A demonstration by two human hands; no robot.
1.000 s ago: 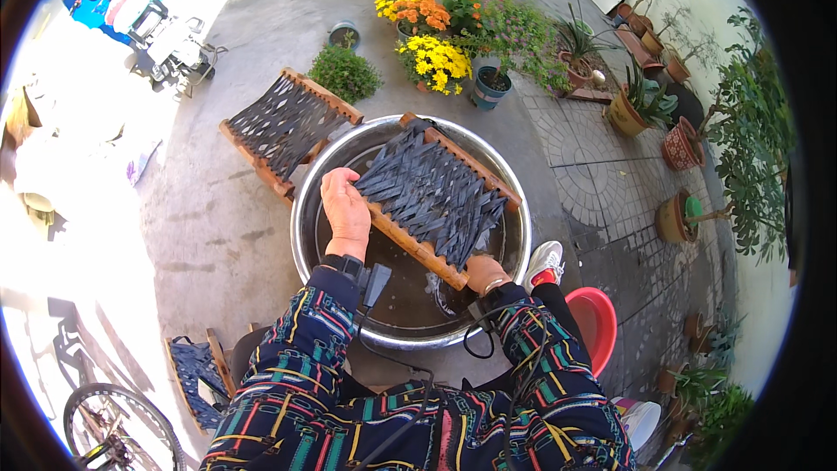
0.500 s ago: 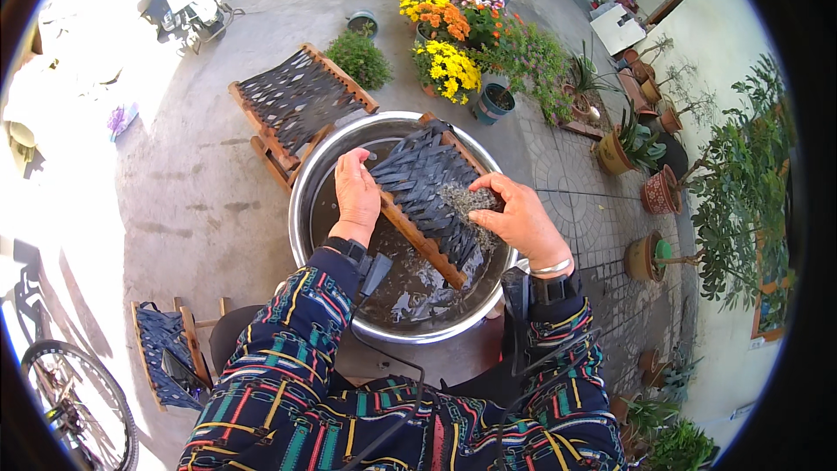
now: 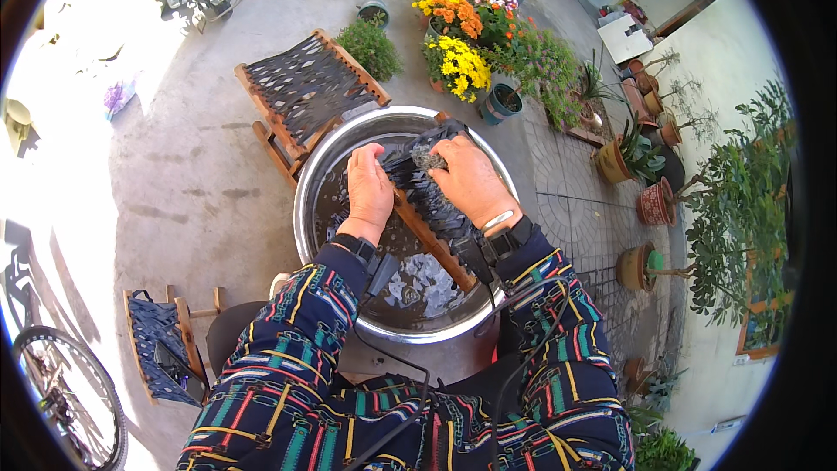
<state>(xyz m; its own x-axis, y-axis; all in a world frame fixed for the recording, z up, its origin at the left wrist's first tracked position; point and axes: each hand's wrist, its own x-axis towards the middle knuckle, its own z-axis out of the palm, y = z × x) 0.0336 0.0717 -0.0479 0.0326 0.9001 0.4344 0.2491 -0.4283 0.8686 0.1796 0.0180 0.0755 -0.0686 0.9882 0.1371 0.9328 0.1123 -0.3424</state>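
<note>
A large metal basin point(image 3: 302, 209) of murky water stands before me. In it a small stool with a woven dark strap seat point(image 3: 429, 199) and wooden rails point(image 3: 440, 249) leans at a tilt. My left hand point(image 3: 370, 192) is closed around the stool's left rail, fingertips partly hidden behind it. My right hand point(image 3: 475, 181) pinches a grey wiry scouring pad point(image 3: 426, 158) and presses it on the far part of the woven seat. Right forearm and wrist hide the seat's right side.
Another woven stool point(image 3: 305, 87) stands beyond the basin at left; a third point(image 3: 161, 344) sits at lower left with a dark device on it. A bicycle wheel point(image 3: 70, 401) is near it. Flower pots point(image 3: 458, 65) stand beyond the basin, more pots point(image 3: 635, 266) along the right wall.
My right hand has moved the scouring pad from the near right of the seat to its far left part. The seat now looks steeper. My left hand stays on the rail.
</note>
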